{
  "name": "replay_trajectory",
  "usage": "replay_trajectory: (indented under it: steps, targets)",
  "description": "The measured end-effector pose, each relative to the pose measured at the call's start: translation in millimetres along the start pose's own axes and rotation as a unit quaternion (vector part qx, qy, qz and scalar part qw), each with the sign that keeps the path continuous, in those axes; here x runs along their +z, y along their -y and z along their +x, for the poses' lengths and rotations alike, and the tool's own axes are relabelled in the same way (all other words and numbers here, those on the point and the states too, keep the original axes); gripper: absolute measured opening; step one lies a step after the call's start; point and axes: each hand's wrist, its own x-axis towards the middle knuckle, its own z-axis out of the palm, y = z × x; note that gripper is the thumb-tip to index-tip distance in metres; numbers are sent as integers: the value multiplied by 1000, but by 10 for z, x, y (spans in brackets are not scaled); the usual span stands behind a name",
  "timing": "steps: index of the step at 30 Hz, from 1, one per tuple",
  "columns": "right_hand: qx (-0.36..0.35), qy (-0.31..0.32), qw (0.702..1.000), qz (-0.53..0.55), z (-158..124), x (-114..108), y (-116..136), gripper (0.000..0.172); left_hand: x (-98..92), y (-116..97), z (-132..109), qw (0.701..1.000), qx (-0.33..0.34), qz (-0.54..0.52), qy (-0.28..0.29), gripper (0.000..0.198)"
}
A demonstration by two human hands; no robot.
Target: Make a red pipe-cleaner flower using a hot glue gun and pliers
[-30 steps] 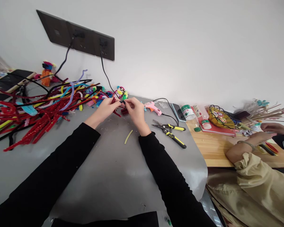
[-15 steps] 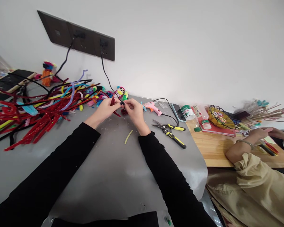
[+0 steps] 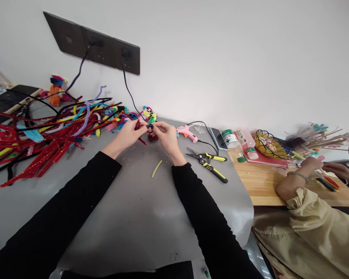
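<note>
My left hand (image 3: 129,135) is closed in a pinch over the grey table, with a dark red pipe cleaner (image 3: 137,124) sticking out between its fingers. Fingertip to fingertip with it, my right hand (image 3: 167,136) pinches a small black piece (image 3: 150,126), whose kind is too small to make out. Another dark red bit (image 3: 152,137) shows just below the fingers. A short yellow-green strip (image 3: 156,169) lies on the table nearer to me. To the right of my right hand are a pink glue gun (image 3: 189,133) and wire strippers (image 3: 208,163) with yellow and black handles.
A heap of colourful pipe cleaners (image 3: 54,141) spreads over the left of the table. Small fuzzy figures (image 3: 147,112) stand by the wall. A phone (image 3: 218,138), bottles (image 3: 230,138) and a yellow basket (image 3: 269,144) lie right. A co-worker's arm (image 3: 291,184) is at the wooden table.
My fingers have shifted only slightly around the small black piece, staying in the same spot. The co-worker's hands have moved a little apart. The view has shifted slightly.
</note>
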Motion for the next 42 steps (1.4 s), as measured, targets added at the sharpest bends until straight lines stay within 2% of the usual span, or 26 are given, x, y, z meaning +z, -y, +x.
replay_trajectory:
  steps: [2,5,9,12,18,26,35,42]
  targets:
    - [10,1,1000,-3,3,-2,18,33,-9,-24,-10,1000,-2,6,2,26]
    - [24,4,1000,1,-1,4,41,33,-33,-27,-25,996,20,81,-18,28]
    - [38,-6,999,-11,2,-8,64,17,-60,-11,-33,979,63,189,-51,31]
    - [55,-10,998,-30,14,-43,78,6,-61,-24,-32,972,77,219,-34,37]
    - [71,-4,997,-43,18,-93,87,4,-47,-74,-28,976,66,206,12,43]
    - [27,14,997,-74,11,-125,87,4,-82,-38,-43,985,28,165,45,44]
    - [10,30,988,-152,-27,-125,99,13,-65,61,-29,983,29,171,58,35]
    - [15,29,986,-162,-29,-64,29,17,-68,87,-17,981,44,178,57,28]
